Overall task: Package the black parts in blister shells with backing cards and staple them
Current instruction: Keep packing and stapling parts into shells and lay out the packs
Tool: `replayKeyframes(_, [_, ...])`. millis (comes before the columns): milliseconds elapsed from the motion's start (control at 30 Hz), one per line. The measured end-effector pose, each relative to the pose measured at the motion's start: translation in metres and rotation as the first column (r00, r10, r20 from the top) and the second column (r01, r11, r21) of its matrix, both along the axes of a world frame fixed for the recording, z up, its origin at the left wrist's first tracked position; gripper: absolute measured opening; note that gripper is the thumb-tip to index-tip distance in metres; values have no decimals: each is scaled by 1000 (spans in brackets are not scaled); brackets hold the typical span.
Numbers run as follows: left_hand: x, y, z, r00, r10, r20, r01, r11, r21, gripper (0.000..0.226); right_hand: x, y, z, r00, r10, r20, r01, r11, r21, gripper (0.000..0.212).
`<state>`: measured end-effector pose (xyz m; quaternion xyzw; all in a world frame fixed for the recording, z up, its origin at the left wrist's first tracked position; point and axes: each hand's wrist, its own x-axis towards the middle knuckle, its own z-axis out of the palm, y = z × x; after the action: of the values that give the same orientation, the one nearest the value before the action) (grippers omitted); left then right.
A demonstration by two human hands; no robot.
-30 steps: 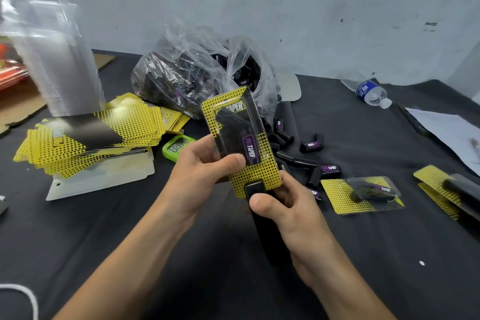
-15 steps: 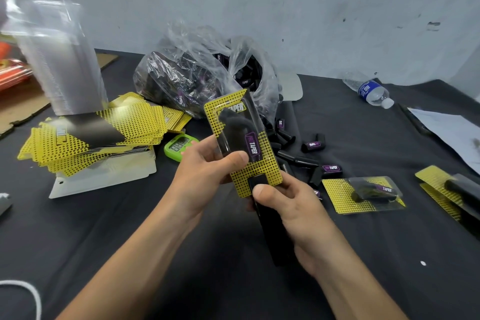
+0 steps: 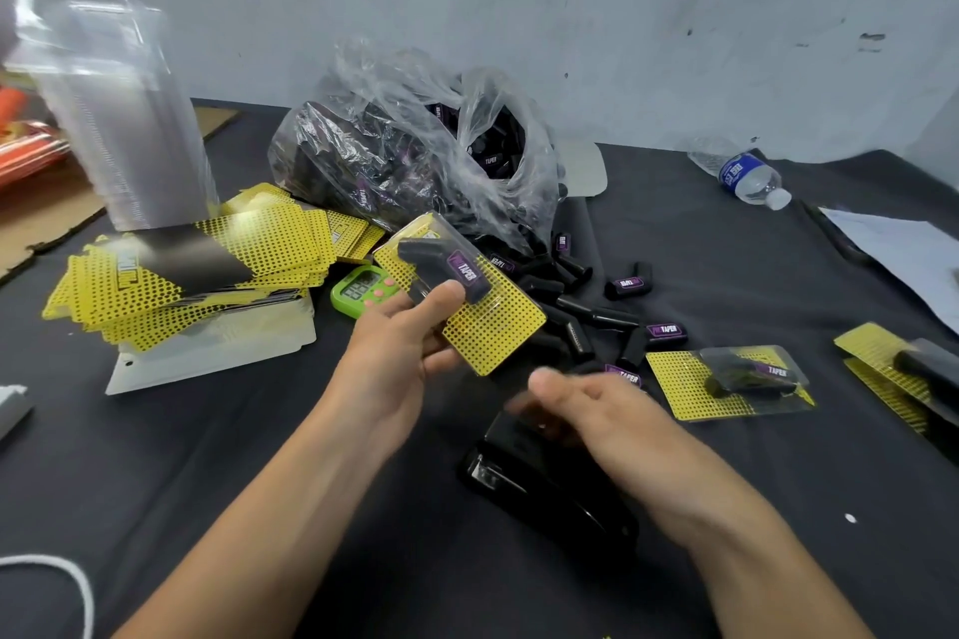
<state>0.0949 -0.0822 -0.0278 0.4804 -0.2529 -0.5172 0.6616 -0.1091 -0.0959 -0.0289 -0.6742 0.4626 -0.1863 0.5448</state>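
My left hand [image 3: 399,353] grips a packaged unit [image 3: 493,327] above the table, thumb on the clear shell: a yellow dotted backing card with a blister over a black part with a purple label. It is tilted with its lower end to the right. My right hand [image 3: 607,415] is blurred, its fingers stretched out leftward just over the black stapler [image 3: 529,483], which lies on the black cloth. Loose black parts [image 3: 586,311] spill from a clear plastic bag [image 3: 415,156] behind.
Backing cards [image 3: 207,265] are piled at left beside a tall stack of blister shells [image 3: 119,119]. A green timer [image 3: 363,291] sits next to them. Finished packages [image 3: 726,379] lie at right, more at the edge [image 3: 903,368]. A water bottle [image 3: 747,174] and paper [image 3: 903,249] are far right.
The stapler has come off the card's lower edge and now lies on the table. My right hand has loosened over it. My left hand tilted the package to the right.
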Motion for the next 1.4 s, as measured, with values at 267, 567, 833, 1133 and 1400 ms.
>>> replayKeyframes(267, [-7,4,-10,952,-295,84,300,952,-53,38,10,-18,-15,826,-280,489,303,952,33,14])
replayKeyframes(567, [18,-4,-9,980,-147,138,136,987,85,46,-9,-29,-20,833,-375,408,429,902,-46,27])
replayKeyframes(833, [12,-1,-8,949,-217,228,197,975,105,14,-5,-29,-21,745,-513,425,574,819,-17,21])
replayKeyframes(1133, [1,-6,18,924,-240,298,236,970,51,23,-45,-34,17,782,-501,370,587,792,-169,16])
replayKeyframes(1400, [-32,-30,32,904,-258,341,232,966,117,18,-137,-58,9,766,-376,-522,169,900,-401,79])
